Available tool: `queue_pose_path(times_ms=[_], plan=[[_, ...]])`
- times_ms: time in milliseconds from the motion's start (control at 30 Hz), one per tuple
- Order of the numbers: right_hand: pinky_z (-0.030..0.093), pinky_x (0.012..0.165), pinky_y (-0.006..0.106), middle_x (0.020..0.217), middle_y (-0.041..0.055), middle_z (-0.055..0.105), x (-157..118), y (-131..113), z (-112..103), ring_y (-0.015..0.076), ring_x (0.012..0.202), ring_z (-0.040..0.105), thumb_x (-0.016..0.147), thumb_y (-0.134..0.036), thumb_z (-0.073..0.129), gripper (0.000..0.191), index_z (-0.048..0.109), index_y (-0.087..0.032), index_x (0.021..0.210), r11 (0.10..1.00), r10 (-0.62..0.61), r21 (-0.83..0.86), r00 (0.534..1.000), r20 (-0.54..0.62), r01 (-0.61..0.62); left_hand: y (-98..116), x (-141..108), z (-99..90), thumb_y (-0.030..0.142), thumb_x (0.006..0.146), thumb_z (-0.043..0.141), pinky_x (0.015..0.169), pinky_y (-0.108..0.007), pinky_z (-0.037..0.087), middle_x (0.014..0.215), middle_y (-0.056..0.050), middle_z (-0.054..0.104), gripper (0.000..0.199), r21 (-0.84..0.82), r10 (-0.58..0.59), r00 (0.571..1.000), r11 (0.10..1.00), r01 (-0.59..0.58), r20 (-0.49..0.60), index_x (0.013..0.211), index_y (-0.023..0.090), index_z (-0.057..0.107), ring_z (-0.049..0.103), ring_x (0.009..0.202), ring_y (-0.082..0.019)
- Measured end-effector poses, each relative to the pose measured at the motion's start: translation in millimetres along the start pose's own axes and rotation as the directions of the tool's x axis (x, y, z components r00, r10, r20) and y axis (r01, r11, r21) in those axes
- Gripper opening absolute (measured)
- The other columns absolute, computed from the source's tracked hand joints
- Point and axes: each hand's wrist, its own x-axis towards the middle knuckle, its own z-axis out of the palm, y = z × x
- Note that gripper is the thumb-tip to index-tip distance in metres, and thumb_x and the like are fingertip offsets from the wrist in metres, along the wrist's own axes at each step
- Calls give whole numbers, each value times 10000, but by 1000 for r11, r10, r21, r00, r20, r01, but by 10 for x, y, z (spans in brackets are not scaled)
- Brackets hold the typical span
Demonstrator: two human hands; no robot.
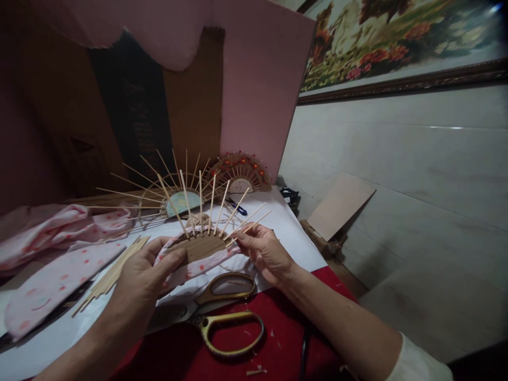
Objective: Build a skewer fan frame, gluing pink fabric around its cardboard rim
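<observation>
A cardboard half-disc (204, 247) edged with pink spotted cloth is held up over the table, with several thin wooden sticks (200, 203) fanning out from its curved top. My left hand (153, 270) grips its left end, thumb on the cardboard. At the right end, my right hand (260, 248) pinches a stick between thumb and fingers, near the cloth edge. Just below the half-disc, large scissors (231, 317) with yellowish handles lie on the table. What the stick's lower end touches is partly hidden by my fingers.
Loose sticks (113, 267) and spotted cloth (63, 280) lie at left. Behind are a stick fan with a pale green centre (184, 202), a decorated fan with red dots (241, 185), blue snips (238, 207) and a large cardboard box (194, 106). The wall is at right.
</observation>
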Motion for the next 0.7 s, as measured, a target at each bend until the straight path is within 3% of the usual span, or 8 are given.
queue_pose_path(times_ms=[100, 700], plan=[[506, 611, 261, 664, -12, 613, 7, 7, -6, 115, 594, 599, 583, -255, 813, 265, 589, -145, 672, 1000, -3, 3, 1000, -11, 3, -4, -1, 0, 351, 708, 694, 579, -284, 546, 701, 2, 692, 227, 53, 20, 996, 998, -24, 88, 877, 215, 626, 645, 611, -178], [525, 602, 270, 708, 15, 655, 14, 25, -31, 121, 584, 619, 613, -271, 791, 258, 583, -139, 687, 999, -29, -27, 999, -23, 28, -20, 30, -39, 370, 698, 703, 600, -249, 532, 694, 29, 658, 238, 75, 30, 996, 997, -36, 81, 870, 233, 612, 623, 622, -146]])
